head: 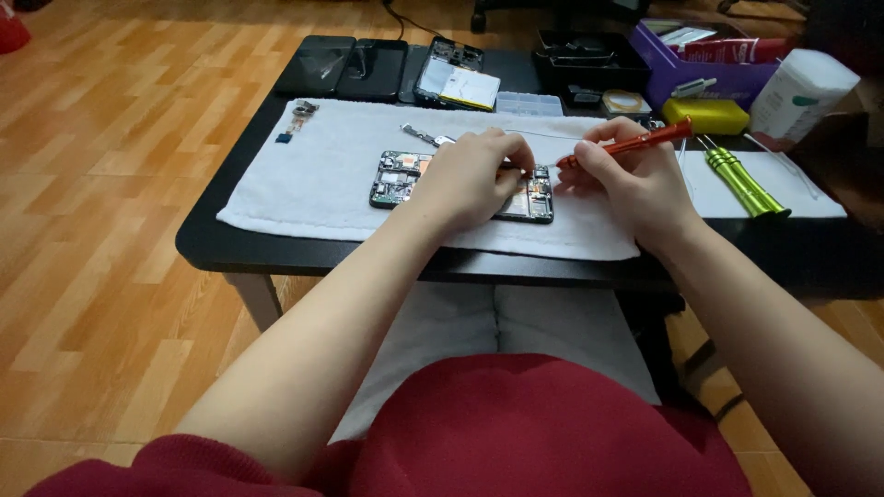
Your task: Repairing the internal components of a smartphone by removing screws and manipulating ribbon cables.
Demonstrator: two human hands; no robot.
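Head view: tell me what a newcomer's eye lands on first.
The opened phone, its circuit boards bare, lies mid-table on a white towel. The left hand rests on it while the right hand holds an orange screwdriver to its right end. A green screwdriver lies further right.

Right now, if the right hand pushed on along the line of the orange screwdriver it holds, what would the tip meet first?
The right hand aims the orange screwdriver down-left, so its tip would probably meet the opened phone near its right end, close by the left hand's fingers; depth is unclear.
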